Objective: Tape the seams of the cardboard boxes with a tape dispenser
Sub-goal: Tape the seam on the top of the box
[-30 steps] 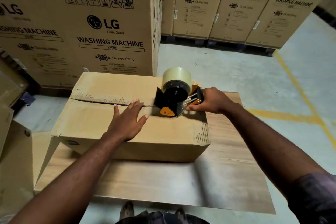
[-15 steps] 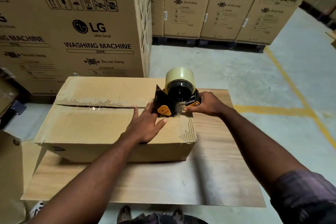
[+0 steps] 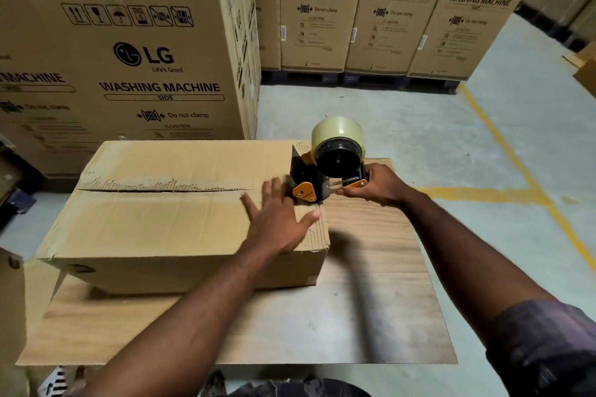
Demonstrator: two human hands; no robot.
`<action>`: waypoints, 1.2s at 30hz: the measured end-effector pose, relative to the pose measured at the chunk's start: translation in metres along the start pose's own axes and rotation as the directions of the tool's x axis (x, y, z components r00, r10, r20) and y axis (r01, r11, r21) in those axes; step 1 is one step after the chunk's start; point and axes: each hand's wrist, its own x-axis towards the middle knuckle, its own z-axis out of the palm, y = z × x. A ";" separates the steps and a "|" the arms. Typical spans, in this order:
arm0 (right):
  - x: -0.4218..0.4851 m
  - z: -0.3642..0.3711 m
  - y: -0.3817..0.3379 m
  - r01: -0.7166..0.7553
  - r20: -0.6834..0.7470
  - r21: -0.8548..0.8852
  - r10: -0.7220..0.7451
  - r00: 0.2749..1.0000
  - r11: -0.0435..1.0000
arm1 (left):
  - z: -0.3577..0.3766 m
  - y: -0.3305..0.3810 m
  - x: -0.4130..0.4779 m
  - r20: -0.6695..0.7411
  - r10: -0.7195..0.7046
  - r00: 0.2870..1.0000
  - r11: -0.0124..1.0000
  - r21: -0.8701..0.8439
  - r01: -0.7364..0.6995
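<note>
Stacked washing machine cartons (image 3: 161, 74) fill my background. The cardboard box (image 3: 154, 229) is closed, its seam (image 3: 161, 188) ragged. My left hand (image 3: 277, 222) presses flat on it and my right hand (image 3: 377, 185) grips the tape dispenser (image 3: 325, 167).

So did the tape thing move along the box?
Yes. The tape dispenser, held by the right hand, has slid rightward along the cardboard box and now sits much nearer the box's right edge.

Box (image 3: 180, 219) set on sheet (image 3: 371, 293), dispenser (image 3: 325, 171) held at its 3 o'clock end, cartons (image 3: 129, 80) stacked behind at 11 o'clock.
</note>
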 end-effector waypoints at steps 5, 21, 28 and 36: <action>-0.002 0.002 0.005 -0.025 0.007 0.039 0.025 1.000 0.999 | 0.002 0.026 0.000 -0.004 0.019 1.000 1.000 0.016 -0.019; -0.027 -0.024 0.041 -0.043 -0.035 0.025 0.044 0.998 0.999 | 0.012 0.022 0.007 -0.056 0.020 0.998 0.999 0.027 -0.019; -0.031 -0.031 0.068 -0.048 0.007 -0.132 0.049 0.999 0.990 | 0.012 0.023 0.007 -0.032 0.026 0.999 0.999 0.036 -0.024; -0.001 -0.029 0.047 0.010 0.092 -0.316 0.020 0.996 0.949 | 0.013 0.022 0.010 -0.026 0.037 0.999 0.997 0.066 -0.035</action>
